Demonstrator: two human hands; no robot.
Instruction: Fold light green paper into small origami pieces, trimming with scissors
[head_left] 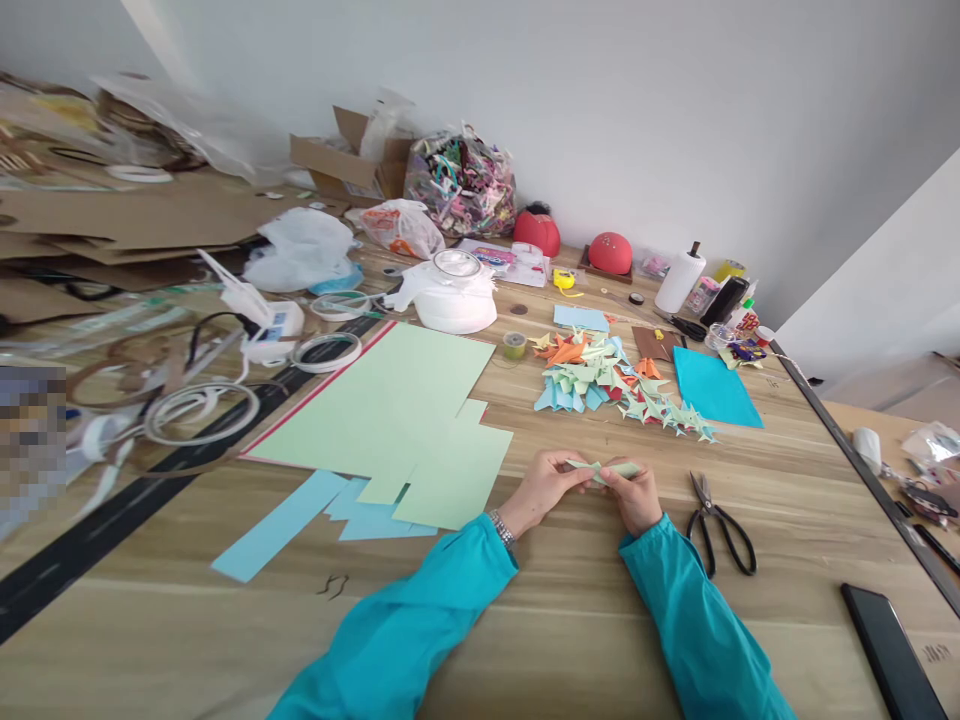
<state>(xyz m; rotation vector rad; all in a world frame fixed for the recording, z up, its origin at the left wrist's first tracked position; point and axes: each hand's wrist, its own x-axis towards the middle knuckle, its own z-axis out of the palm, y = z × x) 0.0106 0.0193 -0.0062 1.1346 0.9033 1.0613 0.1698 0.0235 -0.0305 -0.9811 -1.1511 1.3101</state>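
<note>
Both my hands pinch a small folded piece of light green paper (600,470) just above the wooden table (570,620). My left hand (541,488) grips its left end, fingers closed; a watch shows at that wrist. My right hand (636,496) grips the right end, fingers closed. Both sleeves are teal. Black scissors (718,528) lie right of my right hand. Large light green sheets (405,420) lie to the left, over light blue strips (300,520).
A pile of folded paper shapes (611,385) in green, blue and orange lies beyond my hands, next to a blue sheet (714,388). A black phone (892,655) lies at the right front. Tape rolls (201,410), bags, cardboard and a white pot (456,292) crowd the left and back.
</note>
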